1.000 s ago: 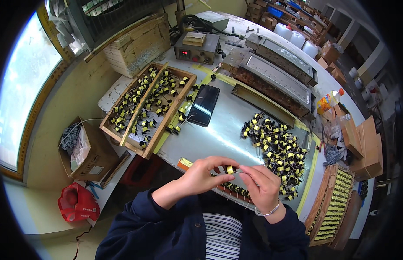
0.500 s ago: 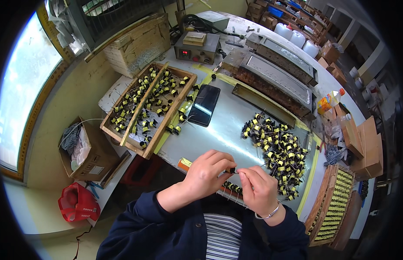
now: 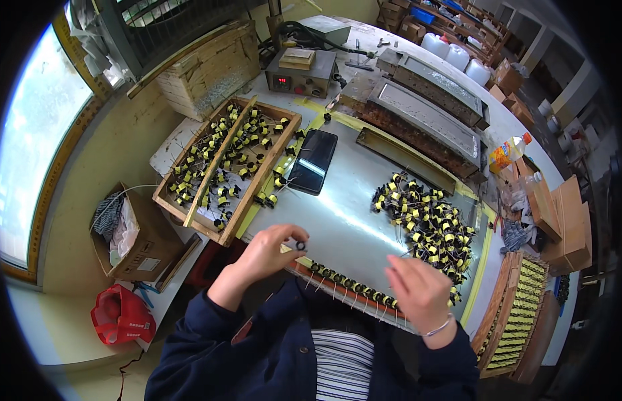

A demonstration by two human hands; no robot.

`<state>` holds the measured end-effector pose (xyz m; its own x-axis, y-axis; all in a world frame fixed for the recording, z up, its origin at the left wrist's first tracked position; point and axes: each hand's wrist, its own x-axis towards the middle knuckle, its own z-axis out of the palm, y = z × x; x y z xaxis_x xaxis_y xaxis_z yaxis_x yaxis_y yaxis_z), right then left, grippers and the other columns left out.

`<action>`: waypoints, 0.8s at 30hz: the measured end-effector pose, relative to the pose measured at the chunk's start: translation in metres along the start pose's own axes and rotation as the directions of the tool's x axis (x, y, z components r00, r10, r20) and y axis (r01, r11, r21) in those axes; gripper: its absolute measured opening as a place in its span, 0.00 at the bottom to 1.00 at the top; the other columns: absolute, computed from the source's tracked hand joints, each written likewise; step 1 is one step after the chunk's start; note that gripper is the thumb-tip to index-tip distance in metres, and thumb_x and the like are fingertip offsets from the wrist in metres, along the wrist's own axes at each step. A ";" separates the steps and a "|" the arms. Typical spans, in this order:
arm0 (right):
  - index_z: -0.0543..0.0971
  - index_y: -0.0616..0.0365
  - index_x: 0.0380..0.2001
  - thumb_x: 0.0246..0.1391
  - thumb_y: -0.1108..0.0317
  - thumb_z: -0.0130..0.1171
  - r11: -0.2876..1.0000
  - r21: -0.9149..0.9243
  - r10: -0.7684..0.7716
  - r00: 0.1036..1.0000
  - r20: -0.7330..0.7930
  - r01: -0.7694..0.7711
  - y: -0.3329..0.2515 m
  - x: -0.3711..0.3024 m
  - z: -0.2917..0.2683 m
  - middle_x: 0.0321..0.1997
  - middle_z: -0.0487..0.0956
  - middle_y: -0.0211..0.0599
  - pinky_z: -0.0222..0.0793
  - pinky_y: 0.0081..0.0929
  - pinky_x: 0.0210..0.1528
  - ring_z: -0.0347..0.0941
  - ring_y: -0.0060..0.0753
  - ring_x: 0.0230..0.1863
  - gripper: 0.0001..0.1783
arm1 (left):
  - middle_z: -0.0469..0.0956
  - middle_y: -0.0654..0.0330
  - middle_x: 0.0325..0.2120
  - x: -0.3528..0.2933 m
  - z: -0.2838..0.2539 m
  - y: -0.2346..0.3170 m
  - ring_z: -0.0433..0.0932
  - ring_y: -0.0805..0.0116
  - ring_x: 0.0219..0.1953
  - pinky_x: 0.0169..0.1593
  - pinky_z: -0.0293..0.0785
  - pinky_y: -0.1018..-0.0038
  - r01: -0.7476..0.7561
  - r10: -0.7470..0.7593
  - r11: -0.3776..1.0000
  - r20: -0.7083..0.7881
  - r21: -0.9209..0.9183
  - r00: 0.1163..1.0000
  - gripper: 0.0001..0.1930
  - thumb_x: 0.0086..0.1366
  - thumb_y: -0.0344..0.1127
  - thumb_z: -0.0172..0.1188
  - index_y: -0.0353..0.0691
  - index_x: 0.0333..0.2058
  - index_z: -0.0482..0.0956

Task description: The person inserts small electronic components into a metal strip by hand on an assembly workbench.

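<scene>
My left hand is closed, with thumb and fingers pinching a small black coil bobbin over the near left part of the metal sheet. My right hand holds nothing that I can see; its slightly blurred fingers stretch out beside a heap of yellow-taped coils with wire leads. Between the hands, along the sheet's near edge, runs a row of coils on an orange-brown strip, their leads hanging toward me.
A divided wooden tray of similar coils stands at left, beside a dark phone. Behind are a control box and long metal blocks. At right are a wooden rack of coils, an orange drink bottle and cardboard boxes.
My hands have moved apart from their meeting point over the near edge. The left went left with the bobbin, the right went right toward the heap, and the row of coils is uncovered.
</scene>
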<state>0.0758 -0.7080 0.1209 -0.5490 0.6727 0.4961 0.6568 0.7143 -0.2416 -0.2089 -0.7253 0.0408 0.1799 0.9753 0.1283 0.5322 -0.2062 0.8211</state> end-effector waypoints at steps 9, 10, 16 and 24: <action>0.78 0.52 0.29 0.39 0.72 0.62 0.921 -0.384 0.283 0.787 0.548 -0.064 0.045 -0.058 0.007 0.30 0.71 0.33 0.71 0.32 0.28 0.74 0.35 0.29 0.09 | 0.78 0.61 0.32 -0.009 0.014 -0.003 0.76 0.61 0.37 0.48 0.68 0.67 -0.186 0.151 0.973 0.233 0.135 0.961 0.18 0.48 0.27 0.64 0.42 0.41 0.76; 0.77 0.51 0.25 0.39 0.71 0.62 0.903 -0.429 0.252 0.809 0.531 0.000 0.049 -0.065 0.015 0.28 0.69 0.33 0.69 0.31 0.25 0.73 0.35 0.26 0.07 | 0.78 0.60 0.33 -0.008 0.011 0.001 0.76 0.60 0.38 0.48 0.69 0.66 -0.189 0.151 0.972 0.245 0.139 0.958 0.19 0.48 0.26 0.63 0.42 0.42 0.76; 0.76 0.51 0.23 0.41 0.69 0.62 0.937 -0.346 0.182 0.896 0.404 -0.034 0.066 -0.063 0.021 0.27 0.68 0.32 0.69 0.30 0.21 0.73 0.33 0.23 0.05 | 0.78 0.57 0.36 -0.003 -0.011 0.009 0.75 0.55 0.40 0.47 0.70 0.66 -0.137 0.112 0.981 0.180 0.137 0.977 0.16 0.50 0.25 0.61 0.40 0.41 0.77; 0.78 0.58 0.24 0.45 0.72 0.63 0.955 0.038 0.291 0.955 0.054 -0.294 0.053 -0.019 0.005 0.22 0.75 0.33 0.64 0.23 0.19 0.69 0.28 0.15 0.03 | 0.79 0.57 0.33 0.013 -0.007 0.039 0.76 0.57 0.39 0.43 0.71 0.67 -0.110 0.115 0.982 -0.028 0.150 0.993 0.09 0.54 0.28 0.62 0.38 0.35 0.79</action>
<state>0.1183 -0.6816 0.0948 -0.3609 0.8610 0.3585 0.7689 0.4922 -0.4081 -0.1918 -0.7201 0.0782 0.2171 0.9468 0.2376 0.6276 -0.3218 0.7090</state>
